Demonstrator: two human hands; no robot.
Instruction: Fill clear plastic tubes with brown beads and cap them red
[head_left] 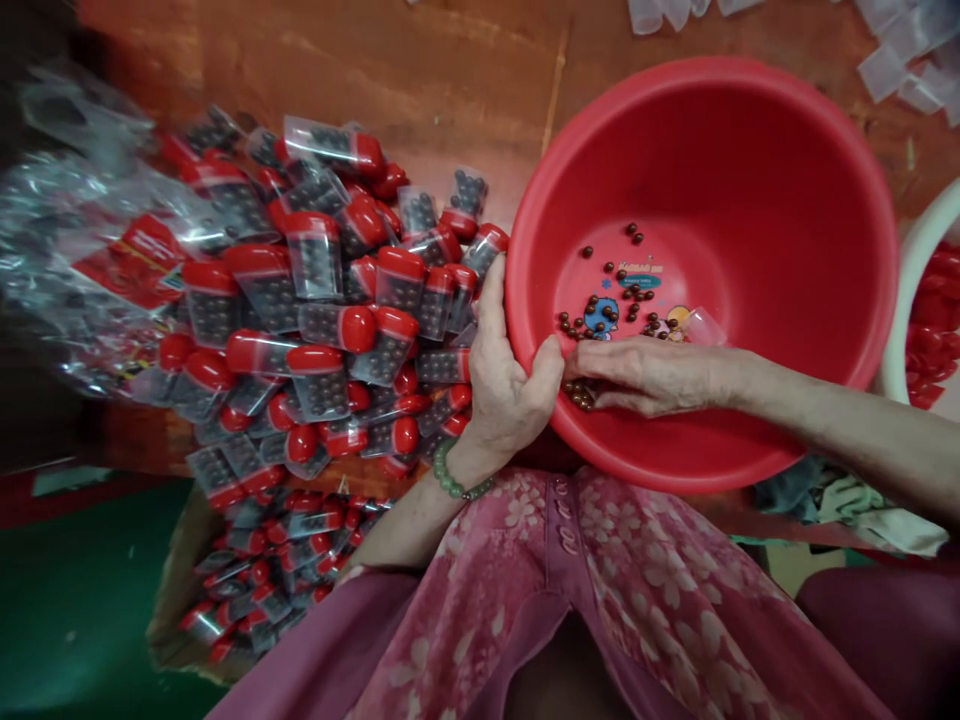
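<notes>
While the left hand (514,378) holds the side of the red tub (780,190), thumb at the rim and fingers along the outside, the right hand (649,378) is down inside, fingers bent low by the small brown balls (639,295). I cannot tell if it has any balls in it, as its palm is hidden. The balls lie loose on the floor of the tub, mostly on the side near the left hand. With round things like these, I think it is best to hold the tub still, press the fingers close together, and sweep softly so none roll off. A clear cup (703,327) lies just beside some balls, so try not to bump it
</notes>
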